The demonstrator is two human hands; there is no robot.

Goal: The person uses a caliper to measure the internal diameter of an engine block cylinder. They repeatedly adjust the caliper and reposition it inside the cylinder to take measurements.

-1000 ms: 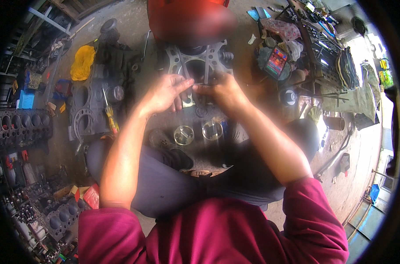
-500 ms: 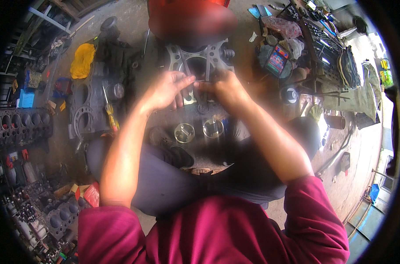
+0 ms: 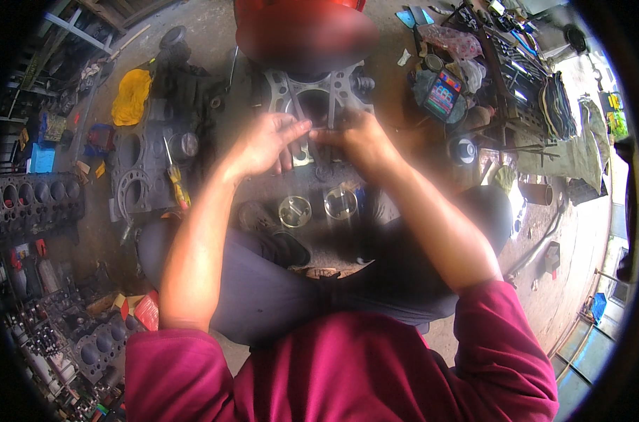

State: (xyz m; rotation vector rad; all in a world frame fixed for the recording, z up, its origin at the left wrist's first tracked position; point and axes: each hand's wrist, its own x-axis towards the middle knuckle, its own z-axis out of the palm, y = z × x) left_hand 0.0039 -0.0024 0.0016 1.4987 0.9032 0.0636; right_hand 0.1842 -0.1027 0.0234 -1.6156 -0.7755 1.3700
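Note:
Both my hands meet over a grey metal engine part with round holes and a large central opening. My left hand is curled at its left side, thumb stretched to the right and fingers bent down. My right hand is closed close by, its index finger reaching toward the left thumb. What the fingers grip is hidden and too blurred to name. Below the hands, two round pistons stand side by side between my legs. A red rounded object, blurred, lies just beyond the engine part.
On the left are a yellow-handled screwdriver, flat gaskets, a yellow cloth and an engine block. To the right stand a spray can, a colourful box, plastic bags and a tool rack.
My right hand has turned slightly at the wrist, its knuckles lifting a little. The left hand keeps its place, and the surrounding parts stay where they were.

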